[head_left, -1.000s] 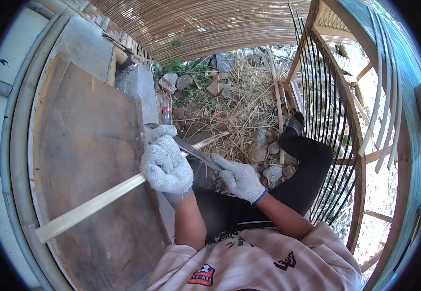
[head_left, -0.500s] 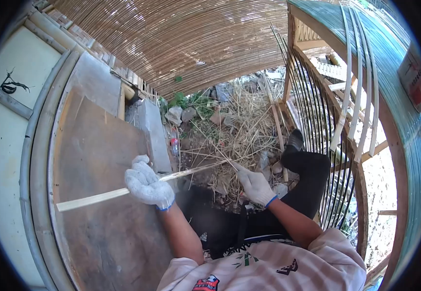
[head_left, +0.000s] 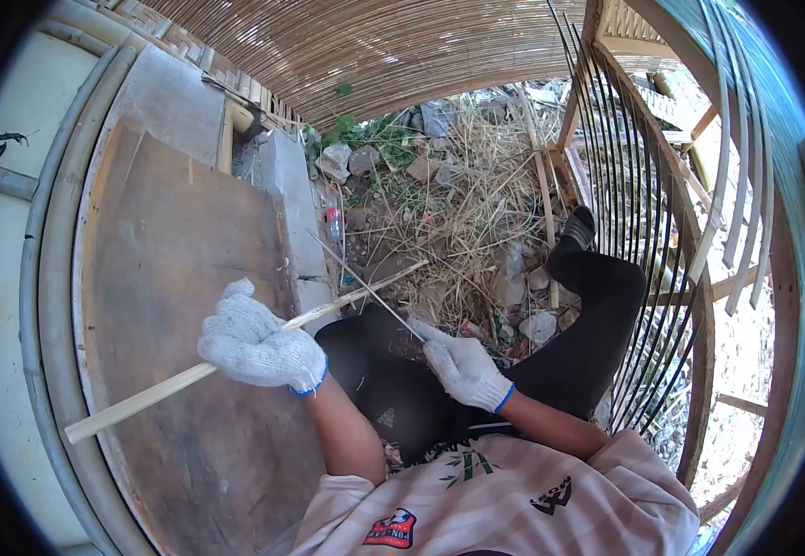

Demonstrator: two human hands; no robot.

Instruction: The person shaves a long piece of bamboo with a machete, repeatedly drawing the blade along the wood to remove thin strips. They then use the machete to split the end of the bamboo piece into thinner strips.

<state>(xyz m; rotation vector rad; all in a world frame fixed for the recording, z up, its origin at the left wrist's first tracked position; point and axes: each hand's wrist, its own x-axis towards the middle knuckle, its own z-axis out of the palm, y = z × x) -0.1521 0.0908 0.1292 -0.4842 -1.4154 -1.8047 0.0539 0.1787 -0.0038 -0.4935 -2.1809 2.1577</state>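
Note:
My left hand (head_left: pixel 259 341), in a white knit glove, is closed around a pale bamboo strip (head_left: pixel 143 398). The strip slants from the lower left, over the brown board, to a narrower end above my lap. In a matching glove, my right hand (head_left: pixel 462 369) grips a knife (head_left: pixel 386 304), whose long thin blade is seen nearly edge-on. Its blade crosses the strip in this view, near the strip's far end, and points up and left. The knife's handle is hidden inside the glove.
At left lies a brown board (head_left: pixel 171 278) beside bamboo poles. Concrete blocks (head_left: pixel 291 204) and a plastic bottle (head_left: pixel 333 222) are ahead. Shavings (head_left: pixel 476 204) and stones cover the ground. My bent leg (head_left: pixel 597 315) is beside a slatted wooden frame (head_left: pixel 699 371) with hanging strips.
The bamboo strip has moved left and down with my left hand. My right hand has come back toward my body, and the knife now points up-left across the strip.

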